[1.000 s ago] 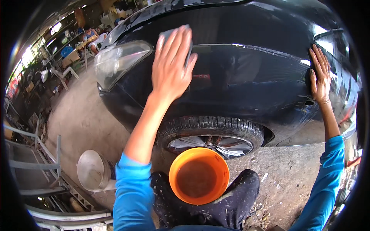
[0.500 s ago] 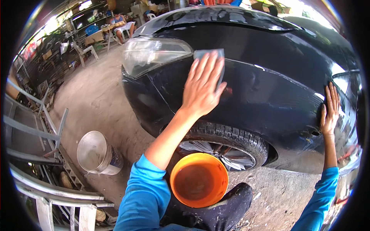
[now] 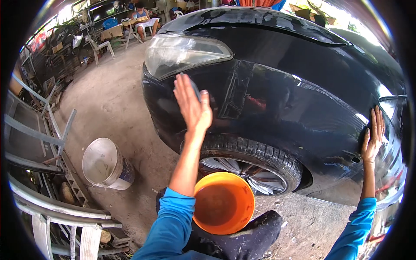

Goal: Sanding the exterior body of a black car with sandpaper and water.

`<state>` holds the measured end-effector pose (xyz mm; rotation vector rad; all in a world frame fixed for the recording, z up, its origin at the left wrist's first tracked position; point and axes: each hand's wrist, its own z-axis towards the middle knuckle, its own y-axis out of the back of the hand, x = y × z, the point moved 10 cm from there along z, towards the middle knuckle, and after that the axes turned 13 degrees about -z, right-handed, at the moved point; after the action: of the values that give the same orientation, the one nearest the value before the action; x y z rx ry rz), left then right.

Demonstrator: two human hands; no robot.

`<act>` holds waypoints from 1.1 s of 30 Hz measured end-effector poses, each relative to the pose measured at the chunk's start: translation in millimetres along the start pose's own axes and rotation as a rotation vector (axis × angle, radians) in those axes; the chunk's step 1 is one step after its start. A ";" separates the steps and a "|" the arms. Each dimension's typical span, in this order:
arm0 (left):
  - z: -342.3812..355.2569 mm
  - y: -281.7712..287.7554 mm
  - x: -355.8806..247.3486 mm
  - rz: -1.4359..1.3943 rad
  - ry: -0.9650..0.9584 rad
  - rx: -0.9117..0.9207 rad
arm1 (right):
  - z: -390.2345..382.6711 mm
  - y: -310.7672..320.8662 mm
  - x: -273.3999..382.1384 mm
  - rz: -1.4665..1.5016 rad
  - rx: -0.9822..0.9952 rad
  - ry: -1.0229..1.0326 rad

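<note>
Black car fender (image 3: 277, 102), apparently being rubbed: the left hand (image 3: 193, 110), fingers extended, covers a grey pad (image 3: 195, 89) below the headlight (image 3: 186, 54); the open right hand (image 3: 373, 136) rests rearward. Next stroke likely needs even pressure.

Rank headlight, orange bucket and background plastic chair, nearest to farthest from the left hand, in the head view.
1. Headlight, just ahead of the left hand.
2. Orange bucket, below, slightly right.
3. Plastic chair, upper left, far background.
</note>
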<state>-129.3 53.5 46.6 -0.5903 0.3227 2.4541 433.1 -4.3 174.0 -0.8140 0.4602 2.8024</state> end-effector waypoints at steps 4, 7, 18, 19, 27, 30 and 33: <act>11.3 -55.2 -136.4 -0.025 -0.307 0.258 | 0.9 -4.6 3.6 0.030 0.011 0.015; 13.2 -38.7 -104.9 -0.098 -0.374 0.378 | -0.5 0.4 -3.8 -0.017 0.006 0.025; 13.7 -31.7 -93.4 -0.047 -0.330 0.331 | 0.8 2.1 -4.9 0.010 -0.007 0.022; 11.3 -16.9 -68.3 -0.067 -0.367 0.279 | -1.4 0.2 -7.3 0.008 0.003 0.015; 15.4 -48.5 -109.9 0.015 -0.160 0.138 | 3.8 -3.8 2.3 0.011 -0.010 0.023; 5.3 -25.6 -60.2 0.001 -0.305 0.262 | -1.7 -3.3 -0.9 -0.003 -0.002 0.022; 7.7 15.6 -0.1 0.077 -0.123 0.144 | 2.9 1.6 2.3 0.022 -0.028 0.026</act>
<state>-141.1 43.7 54.8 -0.3710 0.4750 2.5013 429.3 -4.6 175.4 -0.8577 0.4372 2.8278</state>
